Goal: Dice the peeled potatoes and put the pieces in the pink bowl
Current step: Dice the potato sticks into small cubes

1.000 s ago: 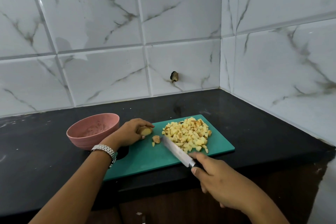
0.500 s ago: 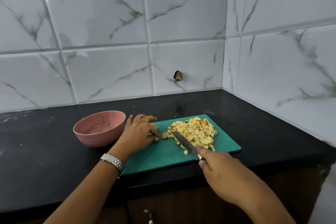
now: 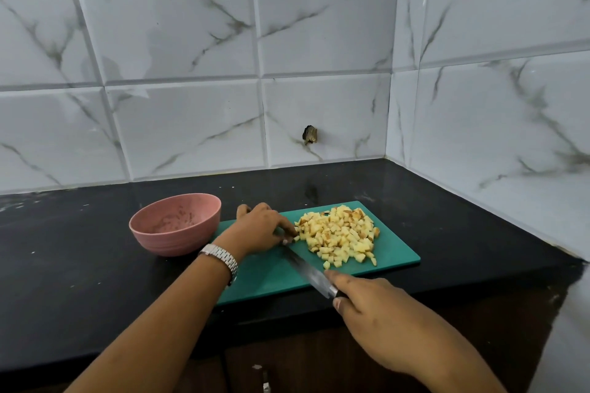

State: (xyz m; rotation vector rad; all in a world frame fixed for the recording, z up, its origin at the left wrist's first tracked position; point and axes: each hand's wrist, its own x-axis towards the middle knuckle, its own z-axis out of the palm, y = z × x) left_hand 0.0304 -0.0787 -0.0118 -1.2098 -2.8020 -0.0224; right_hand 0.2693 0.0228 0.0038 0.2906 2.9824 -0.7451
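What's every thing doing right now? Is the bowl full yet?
pink bowl: upright, only smears inside.
cutting board: flat, next to the bowl.
potato pieces: diced, heaped on the board.
knife: blade low over the board, tip at the pile's edge.
right hand: grips the knife handle.
left hand: fingers curled on the board; what's under them is hidden.

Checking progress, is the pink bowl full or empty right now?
Empty of potato: the pink bowl shows only smears inside; the diced pieces lie heaped on the green board.
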